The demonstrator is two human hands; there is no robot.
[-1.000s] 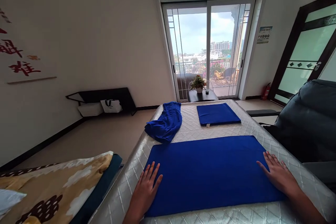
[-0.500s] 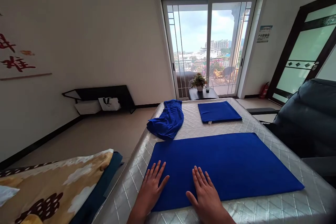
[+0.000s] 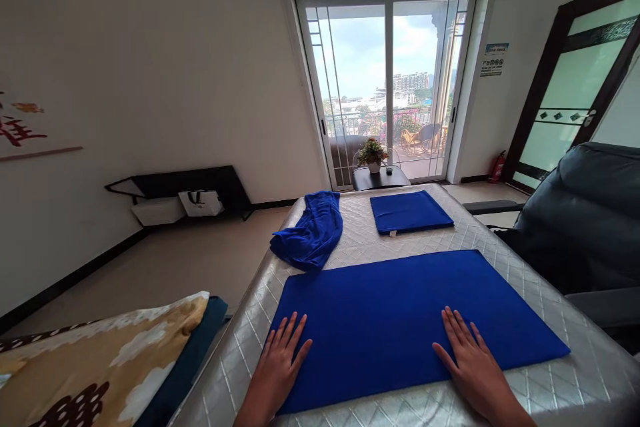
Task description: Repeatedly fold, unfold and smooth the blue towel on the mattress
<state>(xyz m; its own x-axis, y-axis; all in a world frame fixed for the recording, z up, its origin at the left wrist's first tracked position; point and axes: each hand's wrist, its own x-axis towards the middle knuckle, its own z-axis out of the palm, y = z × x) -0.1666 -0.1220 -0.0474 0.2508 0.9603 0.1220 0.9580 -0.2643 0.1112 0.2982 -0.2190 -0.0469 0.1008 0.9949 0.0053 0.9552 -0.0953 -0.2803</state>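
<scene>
Both Palms Down on the Blue Cloth

My left hand lies flat and spread over the near left edge of the spread blue cloth, gripping nothing. My right hand is just as loose, fingers extended on the cloth toward its right end, heel over the near edge. The cloth lies smooth across the quilted mattress, nearest to me.

If I push unevenly, I judge the cloth could skew or ruck up, since the mattress cover looks slick. Lifting my left hand while dragging with the right might pull the whole piece sideways. Shoving it forward could run its far left corner into the crumpled blue cloth, which sits right against it. The folded blue cloth lies apart beyond, so it seems safer.

I can't see under my palms, nor how hard they press. My hands cover parts of the near edge, and my forearms run out of frame. Whether the crumpled piece overlaps the far edge or only touches is unclear; the layers of the spread cloth don't show either.
</scene>
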